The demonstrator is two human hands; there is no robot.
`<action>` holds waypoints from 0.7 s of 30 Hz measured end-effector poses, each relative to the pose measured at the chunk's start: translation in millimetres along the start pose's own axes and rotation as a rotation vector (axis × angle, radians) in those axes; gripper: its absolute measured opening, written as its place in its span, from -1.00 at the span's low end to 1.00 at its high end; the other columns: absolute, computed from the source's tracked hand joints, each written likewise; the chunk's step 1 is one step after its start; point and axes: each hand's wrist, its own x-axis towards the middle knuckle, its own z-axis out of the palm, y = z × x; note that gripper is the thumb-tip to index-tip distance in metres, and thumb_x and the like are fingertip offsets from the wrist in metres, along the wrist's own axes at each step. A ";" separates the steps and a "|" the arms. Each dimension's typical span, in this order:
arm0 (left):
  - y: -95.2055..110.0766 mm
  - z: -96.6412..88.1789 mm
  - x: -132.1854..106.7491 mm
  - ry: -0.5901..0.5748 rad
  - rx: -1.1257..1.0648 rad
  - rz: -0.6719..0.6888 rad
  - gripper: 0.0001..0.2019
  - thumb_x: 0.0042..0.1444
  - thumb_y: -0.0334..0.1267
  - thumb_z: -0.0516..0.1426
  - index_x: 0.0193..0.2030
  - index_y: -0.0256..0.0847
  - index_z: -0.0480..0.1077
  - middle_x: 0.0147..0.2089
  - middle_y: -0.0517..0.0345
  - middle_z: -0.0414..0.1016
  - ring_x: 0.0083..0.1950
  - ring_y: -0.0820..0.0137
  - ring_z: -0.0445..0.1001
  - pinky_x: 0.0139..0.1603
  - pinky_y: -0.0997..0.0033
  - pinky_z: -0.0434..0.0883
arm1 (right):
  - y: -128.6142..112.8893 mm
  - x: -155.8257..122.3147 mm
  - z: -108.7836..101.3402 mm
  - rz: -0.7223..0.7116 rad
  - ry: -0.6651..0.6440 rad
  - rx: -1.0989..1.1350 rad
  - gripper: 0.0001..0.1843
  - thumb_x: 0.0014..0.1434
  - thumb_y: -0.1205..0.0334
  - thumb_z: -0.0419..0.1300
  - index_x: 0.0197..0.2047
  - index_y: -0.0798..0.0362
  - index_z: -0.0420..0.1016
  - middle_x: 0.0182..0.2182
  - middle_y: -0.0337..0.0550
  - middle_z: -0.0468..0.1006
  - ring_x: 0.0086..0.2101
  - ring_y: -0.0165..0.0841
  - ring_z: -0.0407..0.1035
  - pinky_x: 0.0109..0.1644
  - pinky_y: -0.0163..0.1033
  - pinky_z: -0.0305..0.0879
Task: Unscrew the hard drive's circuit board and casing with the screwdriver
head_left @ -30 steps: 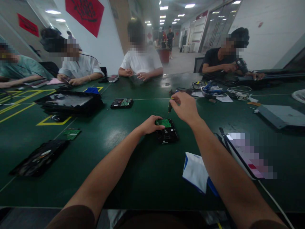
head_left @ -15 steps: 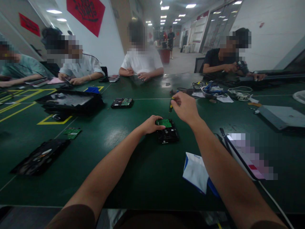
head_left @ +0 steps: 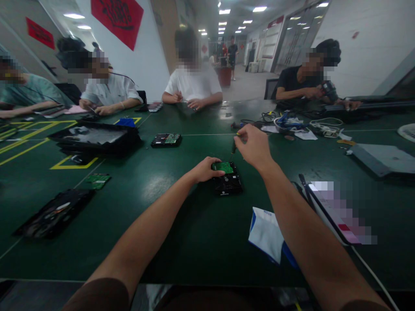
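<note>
A black hard drive (head_left: 228,181) with a green circuit board (head_left: 223,166) facing up lies on the green table (head_left: 181,224) in front of me. My left hand (head_left: 205,169) rests on the drive's left edge, fingers curled against it. My right hand (head_left: 254,146) hovers just above and right of the drive, fingers pinched on a small screwdriver (head_left: 234,146) with a yellow top, its tip pointing down toward the drive's far edge.
A white and blue cloth (head_left: 267,233) lies near my right forearm. Another hard drive (head_left: 166,139) and a black tray (head_left: 94,138) sit to the left. A loose board (head_left: 97,180), a dark tray (head_left: 53,214), and cables (head_left: 292,123) surround. Several people sit around the table.
My right hand with the screwdriver has shifted slightly right and its tip has lowered a little. My left hand has stayed on the drive.
</note>
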 end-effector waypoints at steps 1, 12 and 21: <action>-0.2 0.0 0.1 -0.003 -0.001 -0.001 -0.20 0.05 0.14 0.31 0.35 -0.26 0.35 0.29 -0.20 0.37 0.12 0.10 0.46 0.15 0.12 0.40 | 0.1 0.1 0.1 0.010 0.005 0.006 -0.90 0.19 0.25 0.23 -0.20 -0.03 0.42 -0.21 -0.05 0.58 -0.23 -0.20 0.47 -0.06 -0.01 0.39; 10.1 -2.5 -4.9 0.021 -0.036 -0.046 -0.27 0.04 0.04 0.36 0.32 -0.22 0.40 0.23 -0.14 0.45 0.07 0.09 0.51 0.10 0.15 0.43 | -0.3 -0.5 0.1 -0.019 -0.006 -0.015 -0.91 0.21 0.25 0.22 -0.19 -0.04 0.41 -0.20 -0.05 0.55 -0.20 -0.18 0.45 -0.04 0.01 0.37; 12.5 -3.4 -7.0 0.010 -0.056 -0.039 -0.27 0.05 0.04 0.35 0.33 -0.22 0.39 0.25 -0.18 0.43 0.06 0.08 0.51 0.09 0.09 0.43 | -3.0 -1.2 -2.4 -0.052 -0.020 -0.012 -0.95 0.26 0.24 0.18 -0.18 -0.05 0.43 -0.20 -0.05 0.55 -0.16 -0.17 0.45 -0.01 0.01 0.36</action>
